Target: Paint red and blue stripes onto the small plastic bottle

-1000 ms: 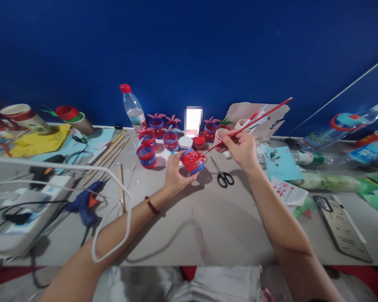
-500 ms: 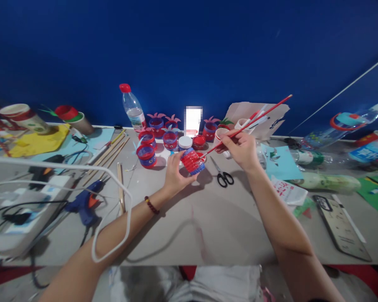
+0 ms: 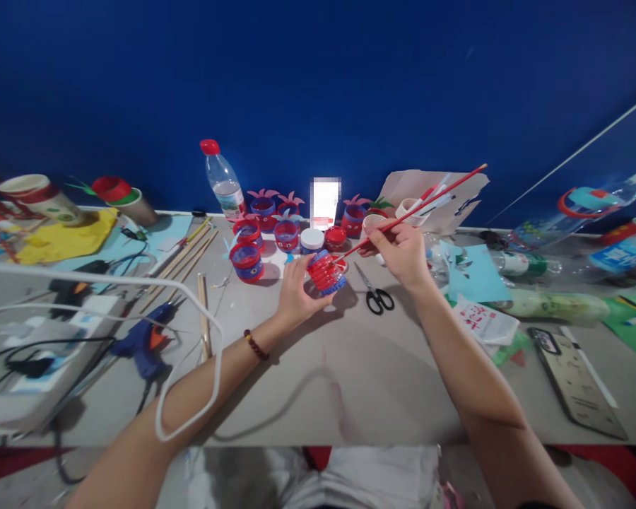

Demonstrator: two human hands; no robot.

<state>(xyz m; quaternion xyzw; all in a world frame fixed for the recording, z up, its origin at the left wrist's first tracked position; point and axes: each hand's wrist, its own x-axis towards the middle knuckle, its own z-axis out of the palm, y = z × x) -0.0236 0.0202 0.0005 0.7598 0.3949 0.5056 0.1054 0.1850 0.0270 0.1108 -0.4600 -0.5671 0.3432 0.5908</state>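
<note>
The left hand (image 3: 295,293) holds a small red and blue striped cup (image 3: 326,272) tilted just above the desk (image 3: 350,382), its fingers wrapped around the cup's near and left side, near the middle of the scene. The right hand (image 3: 400,252) has its fingers pinched narrow around a long red paintbrush (image 3: 418,205), whose handle slants up and to the right while its tip touches the far right edge of the cup. A dark beaded bracelet (image 3: 255,346) sits on the left wrist. Just right of the cup, black scissors (image 3: 374,291) lie flat on the desk, apart from both hands. Just beyond the cup stand a white-lidded jar (image 3: 311,240) and an open red paint pot (image 3: 336,238), and to the left of them a cluster of red and blue decorated cups (image 3: 246,260). Farther back a clear bottle with a red cap (image 3: 221,179) stands upright against the blue wall (image 3: 318,85). On the left a blue glue gun (image 3: 140,344) lies on its side near several wooden sticks (image 3: 185,260), and a white cable (image 3: 138,290) loops across the left forearm. On the right a phone (image 3: 575,382) lies flat near the desk's near edge, with a green plastic bottle (image 3: 554,306) on its side beyond it
</note>
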